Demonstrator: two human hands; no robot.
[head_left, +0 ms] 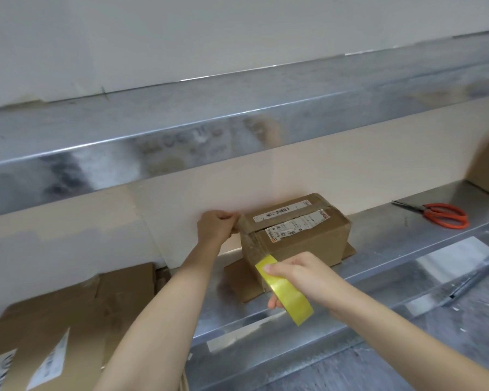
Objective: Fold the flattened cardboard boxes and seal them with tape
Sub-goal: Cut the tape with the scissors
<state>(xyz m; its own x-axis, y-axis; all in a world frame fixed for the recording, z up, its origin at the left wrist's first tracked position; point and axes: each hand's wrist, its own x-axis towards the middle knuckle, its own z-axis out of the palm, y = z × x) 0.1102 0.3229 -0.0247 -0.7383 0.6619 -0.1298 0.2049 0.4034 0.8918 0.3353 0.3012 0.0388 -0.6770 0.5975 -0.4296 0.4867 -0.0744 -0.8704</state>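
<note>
Matt brown cardboard box (302, 238) at centre, glossy yellow tape roll (290, 296), dull scuffed metal shelf (407, 230), orange plastic-handled scissors (442, 215) at three o'clock

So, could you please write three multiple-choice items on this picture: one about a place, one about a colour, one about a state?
1. Where do the scissors lie?
A) right of the box
B) on top of the box
C) on the floor

2. What colour are the scissors' handles?
A) blue
B) orange
C) black

3. What is the right hand doing?
A) resting open
B) holding the tape roll
C) holding the scissors

Answers: 1 A, they lie on the shelf, right of the box; 2 B, both handles are orange; 3 B, its fingers curl round the yellow roll.
</note>
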